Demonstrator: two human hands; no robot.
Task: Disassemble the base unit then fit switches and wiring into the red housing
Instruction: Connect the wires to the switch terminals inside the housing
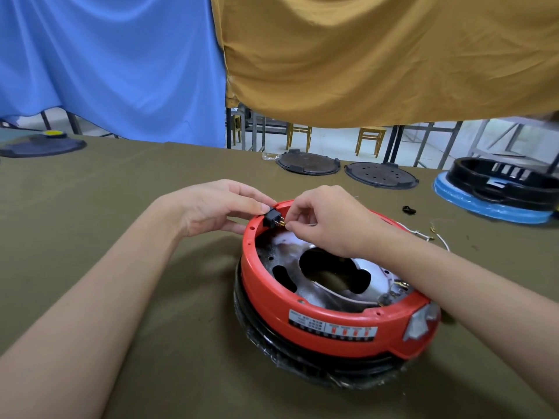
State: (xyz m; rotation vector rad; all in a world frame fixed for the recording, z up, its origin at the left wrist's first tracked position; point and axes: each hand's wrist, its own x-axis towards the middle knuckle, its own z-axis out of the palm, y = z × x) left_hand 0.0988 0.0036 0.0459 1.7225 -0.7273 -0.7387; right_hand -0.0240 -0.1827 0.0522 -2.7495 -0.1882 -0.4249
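Head view: left hand (pixel 216 207) grips black switch (pixel 271 217) at red housing (pixel 317 309) rim; right hand (pixel 326 220) pinches its terminals.

Left hand (pixel 217 207) and right hand (pixel 326 222) pinch, fingertips nearly meeting.

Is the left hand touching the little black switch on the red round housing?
Touching. The head view shows the left hand with its thumb tip pressed against the small black switch seated in the red round housing's rim.

The round red housing (pixel 329 300) lies open side up on the table, a small black switch (pixel 271 217) at its far rim.
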